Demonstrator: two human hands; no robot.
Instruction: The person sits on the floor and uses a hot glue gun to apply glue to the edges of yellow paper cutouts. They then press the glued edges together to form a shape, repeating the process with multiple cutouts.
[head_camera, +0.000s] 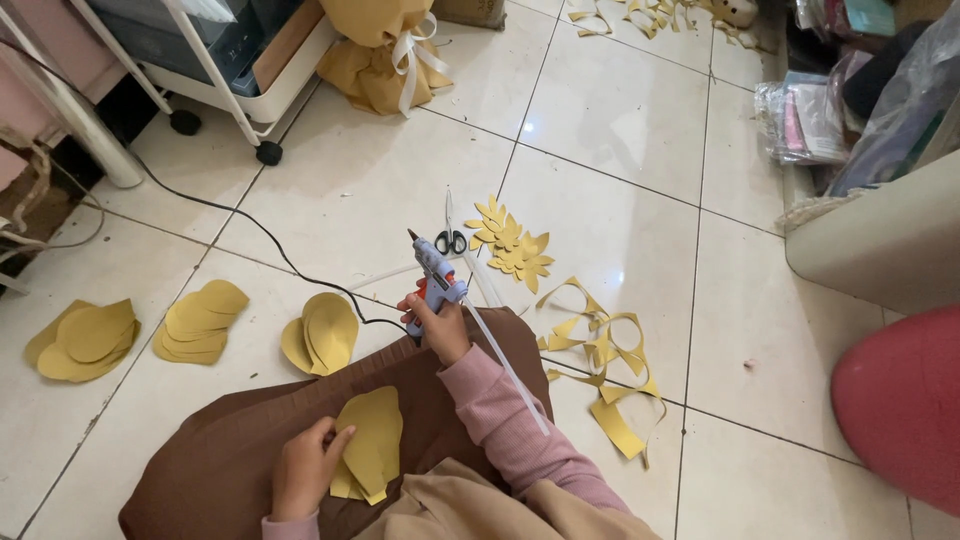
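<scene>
Two hands in view, both busy. My right hand (440, 325) is wrapped around the grip of a blue glue gun (436, 272), fingers closed tight on it, nozzle aimed toward 11 o'clock over the tile floor (640, 130), and a clear glue stick (505, 365) trails out the back toward 5 o'clock. My left hand (305, 465) pinches the left edge of a mustard paper petal (372, 445) lying on the brown skirt (210, 465), thumb on top, fingers curled under, so a narrow pinch and not a full grasp. Petal sits at 6 o'clock of the frame, on the lap, just below the gun hand. It looks light, thin and floppy, probably creases easily, so I'd take it by the base edge and keep it supported flat; the gun looks rigid and I judge the tip hot, so hold by the handle only. At 9 o'clock three petal stacks (200, 320) lie apart on the floor. Scissors (450, 238) rest just beyond the nozzle at 12 o'clock, beside finished leafy cutouts (510, 245). Paper offcuts (605, 350) sprawl at 3 o'clock. Black power cord (230, 215) runs off toward 10 o'clock past a white wheeled cart (250, 95).
</scene>
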